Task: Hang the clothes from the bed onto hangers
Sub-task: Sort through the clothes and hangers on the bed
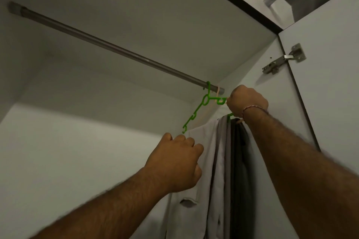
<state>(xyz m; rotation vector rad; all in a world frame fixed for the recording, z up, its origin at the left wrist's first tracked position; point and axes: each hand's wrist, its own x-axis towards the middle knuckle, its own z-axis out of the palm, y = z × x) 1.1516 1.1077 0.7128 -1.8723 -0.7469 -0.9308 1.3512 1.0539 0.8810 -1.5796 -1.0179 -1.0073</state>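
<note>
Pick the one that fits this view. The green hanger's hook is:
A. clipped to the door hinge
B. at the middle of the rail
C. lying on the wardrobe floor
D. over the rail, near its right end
D: the green hanger hooks over the rail close to its right end, where the right hand grips it.

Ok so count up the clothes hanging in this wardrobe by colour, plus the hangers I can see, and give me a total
Light grey garments: 1, a light grey shirt
Mid grey garments: 1, a mid grey garment
Dark garments: 1, a dark garment
Green hangers: 1, a green hanger hooked on the rail
Pale hangers: 1, only a pale hanger hook shows
Total: 5
</note>
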